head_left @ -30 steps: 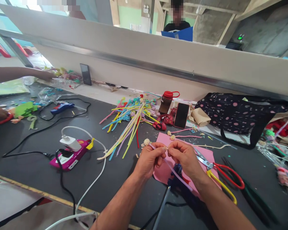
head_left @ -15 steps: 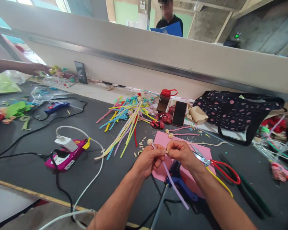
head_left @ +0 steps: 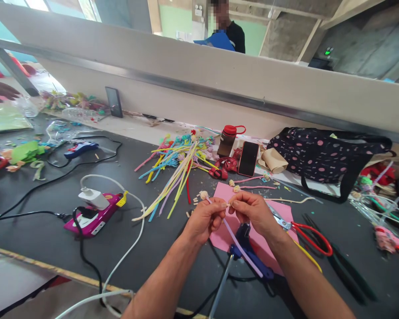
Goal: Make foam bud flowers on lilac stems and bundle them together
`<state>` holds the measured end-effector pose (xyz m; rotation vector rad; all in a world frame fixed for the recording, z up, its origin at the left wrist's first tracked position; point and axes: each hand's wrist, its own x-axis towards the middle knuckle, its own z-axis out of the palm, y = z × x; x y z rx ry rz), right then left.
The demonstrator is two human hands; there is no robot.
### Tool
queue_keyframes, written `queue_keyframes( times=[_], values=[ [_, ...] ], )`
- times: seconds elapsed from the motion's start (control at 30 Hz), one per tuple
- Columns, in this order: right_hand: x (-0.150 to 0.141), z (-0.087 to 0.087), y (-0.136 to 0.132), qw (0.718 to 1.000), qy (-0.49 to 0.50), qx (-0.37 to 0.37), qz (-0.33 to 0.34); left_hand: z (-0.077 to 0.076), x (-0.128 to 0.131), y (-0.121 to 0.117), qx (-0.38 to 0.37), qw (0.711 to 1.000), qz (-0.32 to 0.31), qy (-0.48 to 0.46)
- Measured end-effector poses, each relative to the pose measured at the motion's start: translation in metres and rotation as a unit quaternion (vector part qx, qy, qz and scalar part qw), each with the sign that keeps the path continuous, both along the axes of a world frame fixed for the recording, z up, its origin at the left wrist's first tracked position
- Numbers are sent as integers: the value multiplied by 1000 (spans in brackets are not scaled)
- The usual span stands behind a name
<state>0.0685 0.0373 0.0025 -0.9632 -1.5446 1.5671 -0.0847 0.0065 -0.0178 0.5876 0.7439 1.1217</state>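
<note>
My left hand (head_left: 204,219) and my right hand (head_left: 252,212) meet over a pink sheet (head_left: 226,237) on the dark table. Both pinch a small cream piece (head_left: 228,204) between their fingertips. A lilac stick (head_left: 241,250) with a cream bud (head_left: 204,195) at its far end runs through my left hand and slants down to the right. A blue glue gun (head_left: 252,259) lies just below my hands.
A heap of coloured sticks (head_left: 176,170) lies ahead. Red-handled scissors (head_left: 306,235), a phone (head_left: 248,158), a brown bottle (head_left: 228,140) and a dotted bag (head_left: 322,159) sit right. A pink power strip (head_left: 95,217) with cables lies left. Another person's hand (head_left: 0,91) is far left.
The view has shifted slightly. My hands stay pinched together on the cream piece, a little higher over the pink sheet. The other person's hand at far left has drawn back.
</note>
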Motion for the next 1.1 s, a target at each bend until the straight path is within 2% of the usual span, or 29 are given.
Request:
queue_keyframes(
  times=[0.23, 0.43, 0.57, 0.63, 0.73, 0.8, 0.87, 1.0, 1.07, 1.1],
  values=[
    [0, -1, -2, 997, -32, 69, -3, 3, 2, -1, -1, 1000, 3, 19],
    [11, 7, 2, 987, -83, 114, 79, 3, 3, -3, -19, 999, -38, 17],
    [14, 10, 3, 982, -87, 102, 135, 1, 5, -4, -24, 997, -73, 12],
    [11, 10, 2, 985, -76, 92, 121, 1, 5, -3, -15, 998, -59, 13],
    [5, 12, -2, 993, -59, 98, 37, 2, 2, -2, 12, 1000, -6, 25],
    [4, 14, -5, 993, -62, 100, 15, 3, -2, 0, 32, 998, 23, 38],
    [6, 16, -8, 992, -75, 90, 55, 4, -5, 0, 49, 997, 42, 50],
    [5, 14, -14, 978, -99, 28, 184, 3, -7, 0, 73, 993, 49, 78],
    [0, 9, -18, 975, -99, 28, 198, 4, -7, -1, 71, 994, 39, 74],
    [-2, 7, -20, 976, -104, 53, 185, 5, -7, -2, 64, 995, 37, 61]
  ],
)
